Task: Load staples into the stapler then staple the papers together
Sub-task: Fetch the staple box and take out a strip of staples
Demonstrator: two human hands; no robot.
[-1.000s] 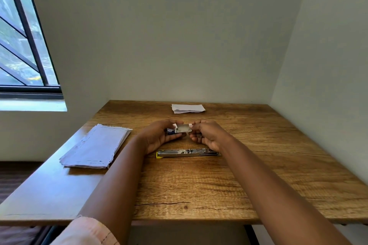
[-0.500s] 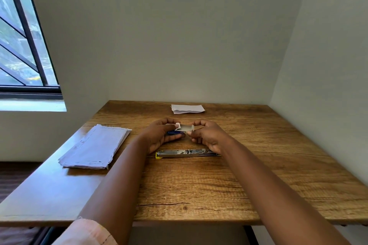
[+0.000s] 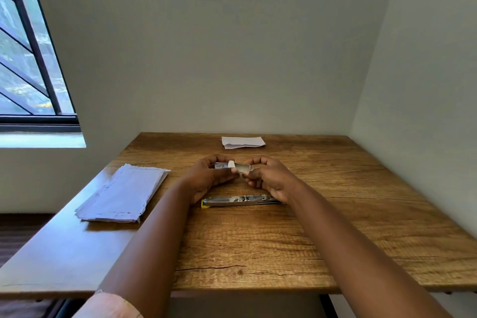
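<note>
Left hand (image 3: 206, 175) pinches a small staple box (image 3: 224, 165); right hand (image 3: 268, 178) pinches the pale inner sleeve (image 3: 244, 168) at its open end, both above the worktop (image 3: 335, 201). Stapler (image 3: 240, 200), opened flat, lies just below the hands. Paper stack (image 3: 124, 195) at left; folded paper (image 3: 242, 142) by the far edge.

1 head-worn view, facing forward and down, near the table (image 3: 258, 240), corner walls behind
</note>
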